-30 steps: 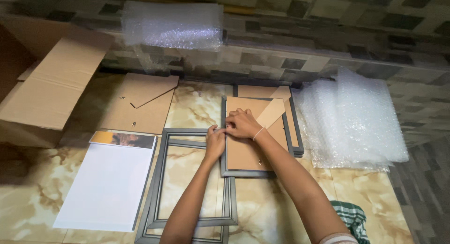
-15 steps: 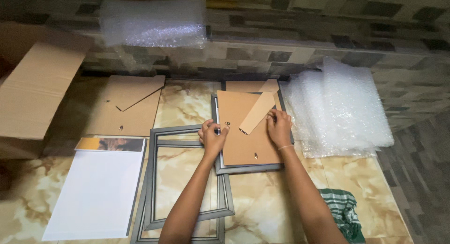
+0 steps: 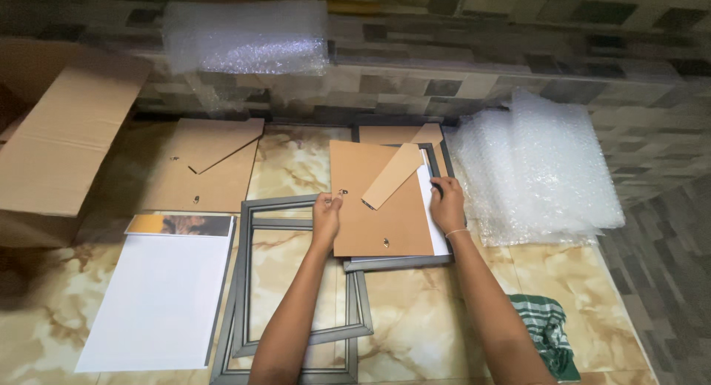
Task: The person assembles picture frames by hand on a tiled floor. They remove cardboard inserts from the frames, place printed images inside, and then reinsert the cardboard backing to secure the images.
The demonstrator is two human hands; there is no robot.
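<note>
We see the left hand (image 3: pixel 326 218) gripping the left edge of a brown frame backing board (image 3: pixel 378 207), fingers closed on it. The right hand (image 3: pixel 446 206) holds the right edge at 3 o'clock of the board, where a white sheet (image 3: pixel 437 222) shows under it — fingers curled on that edge. The board, with its folding stand (image 3: pixel 392 176), lies over a grey picture frame (image 3: pixel 400 263). At 9 o'clock lie empty grey frames (image 3: pixel 296 281) and a white paper stack (image 3: pixel 159 300); at 3 o'clock, bubble wrap (image 3: pixel 541 178).
</note>
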